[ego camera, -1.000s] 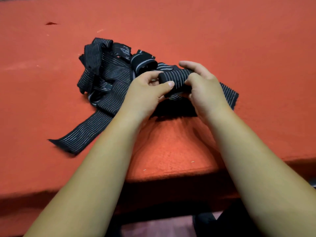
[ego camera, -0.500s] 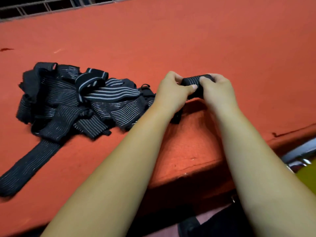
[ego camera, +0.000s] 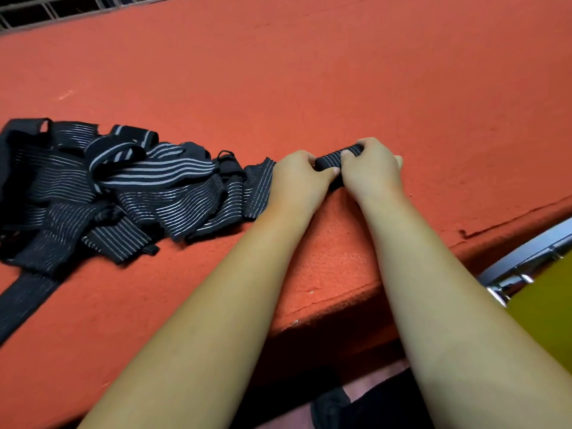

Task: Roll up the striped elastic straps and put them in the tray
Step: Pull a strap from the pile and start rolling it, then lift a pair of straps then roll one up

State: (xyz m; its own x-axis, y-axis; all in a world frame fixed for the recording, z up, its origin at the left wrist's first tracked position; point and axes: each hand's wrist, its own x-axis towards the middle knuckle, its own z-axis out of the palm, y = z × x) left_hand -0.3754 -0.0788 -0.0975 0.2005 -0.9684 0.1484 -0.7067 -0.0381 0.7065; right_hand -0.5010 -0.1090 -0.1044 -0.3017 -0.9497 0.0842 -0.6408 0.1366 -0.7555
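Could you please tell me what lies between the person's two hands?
In the head view, a rolled-up striped strap lies between the left hand and the right hand; both hands grip it above the red table.

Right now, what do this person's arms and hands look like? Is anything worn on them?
These are a person's arms, with no machine parts. The left hand and right hand wear no gloves. The left forearm and right forearm are uncovered down to the picture's lower edge, with no sleeve, watch or bracelet in view. No rings show on the parts visible.
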